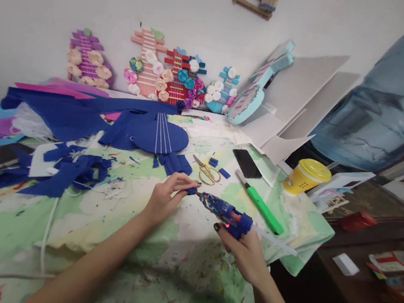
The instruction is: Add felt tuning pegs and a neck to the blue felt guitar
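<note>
My right hand (244, 251) is wrapped round a blue glue gun (224, 211) with a lit red light and a clear glue stick out its back. The gun's nozzle points left, at a small blue piece (192, 190) pinched in my left hand (168, 197). Whether the tip touches that piece I cannot make out. Just beyond lie gold-handled scissors (207, 171), small blue strips (224, 173) and a stack of larger blue pieces (176, 164). A dark blue guitar-shaped body (161, 136) with white strings lies behind them.
A green box cutter (263, 209), a black phone (247, 163) and a yellow-lidded tub (306, 176) are on the right. Blue scraps (87, 171) and a white cord (49, 231) lie left. Decorated guitars (176, 76) and white boards (306, 91) stand by the wall.
</note>
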A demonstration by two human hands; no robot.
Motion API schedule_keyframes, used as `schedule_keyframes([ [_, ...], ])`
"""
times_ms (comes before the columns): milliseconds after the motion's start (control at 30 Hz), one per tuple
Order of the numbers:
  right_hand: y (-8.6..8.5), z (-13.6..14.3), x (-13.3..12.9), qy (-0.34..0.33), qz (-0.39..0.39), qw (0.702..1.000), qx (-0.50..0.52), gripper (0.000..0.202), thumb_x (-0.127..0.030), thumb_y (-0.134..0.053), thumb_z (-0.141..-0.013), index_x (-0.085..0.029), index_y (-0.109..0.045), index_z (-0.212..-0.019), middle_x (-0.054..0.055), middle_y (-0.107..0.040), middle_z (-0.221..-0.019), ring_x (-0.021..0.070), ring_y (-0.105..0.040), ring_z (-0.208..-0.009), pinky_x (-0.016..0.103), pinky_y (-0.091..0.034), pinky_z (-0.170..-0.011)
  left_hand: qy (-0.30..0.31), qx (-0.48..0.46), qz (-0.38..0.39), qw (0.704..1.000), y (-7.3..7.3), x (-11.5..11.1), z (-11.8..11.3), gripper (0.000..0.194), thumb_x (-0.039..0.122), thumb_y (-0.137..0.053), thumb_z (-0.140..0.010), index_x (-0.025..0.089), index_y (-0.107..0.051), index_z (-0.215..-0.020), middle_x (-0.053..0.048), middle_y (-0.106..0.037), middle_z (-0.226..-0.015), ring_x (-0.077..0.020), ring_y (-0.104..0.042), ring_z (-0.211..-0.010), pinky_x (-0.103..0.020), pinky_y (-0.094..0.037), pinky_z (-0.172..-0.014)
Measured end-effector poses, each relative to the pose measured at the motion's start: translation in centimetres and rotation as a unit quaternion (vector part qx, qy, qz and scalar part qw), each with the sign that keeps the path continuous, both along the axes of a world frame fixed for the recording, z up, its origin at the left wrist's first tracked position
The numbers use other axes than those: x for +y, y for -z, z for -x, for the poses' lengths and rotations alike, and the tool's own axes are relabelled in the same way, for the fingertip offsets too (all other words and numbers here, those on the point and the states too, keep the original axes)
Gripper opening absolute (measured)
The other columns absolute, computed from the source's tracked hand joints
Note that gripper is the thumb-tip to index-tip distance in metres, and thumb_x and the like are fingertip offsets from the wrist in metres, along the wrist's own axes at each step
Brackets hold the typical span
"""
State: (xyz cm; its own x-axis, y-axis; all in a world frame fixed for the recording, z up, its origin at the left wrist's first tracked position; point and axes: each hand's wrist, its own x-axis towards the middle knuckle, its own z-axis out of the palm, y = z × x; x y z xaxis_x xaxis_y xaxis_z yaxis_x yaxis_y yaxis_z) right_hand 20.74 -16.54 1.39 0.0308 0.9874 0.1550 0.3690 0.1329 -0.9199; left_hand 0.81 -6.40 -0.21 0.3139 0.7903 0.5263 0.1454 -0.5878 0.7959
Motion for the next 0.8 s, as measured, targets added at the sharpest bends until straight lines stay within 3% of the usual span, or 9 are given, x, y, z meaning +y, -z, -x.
schedule_keyframes([
  [467,-0.27,0.32,-0.47,0.006,0.034,0.999,-0.006,0.023,-0.038,-0.058,-0.081,-0.016,-0.062,-0.089,-0.001,-0.049,-0.060,0.0145,-0.048,-0.060,0.025,-0.037,-0.051,0.010,-0.012,0.028,0.999,0.08,-0.03,0.00,0.017,0.013,-0.051,-0.085,0.021,-0.048,-0.099,-0.007,-0.073,-0.101,-0.0193,-0.066,-0.102,-0.037,-0.050,-0.094],
  [800,-0.23,-0.10,-0.13,0.015,0.010,1.000,-0.013,0.020,-0.036,-0.057,-0.082,-0.017,-0.062,-0.084,-0.002,-0.048,-0.055,0.0146,-0.047,-0.058,0.026,-0.037,-0.052,-0.004,0.002,0.032,0.999,-0.36,-0.24,-0.08,0.018,0.012,-0.052,-0.083,0.021,-0.048,-0.099,-0.006,-0.074,-0.100,-0.0198,-0.067,-0.101,-0.037,-0.050,-0.091],
])
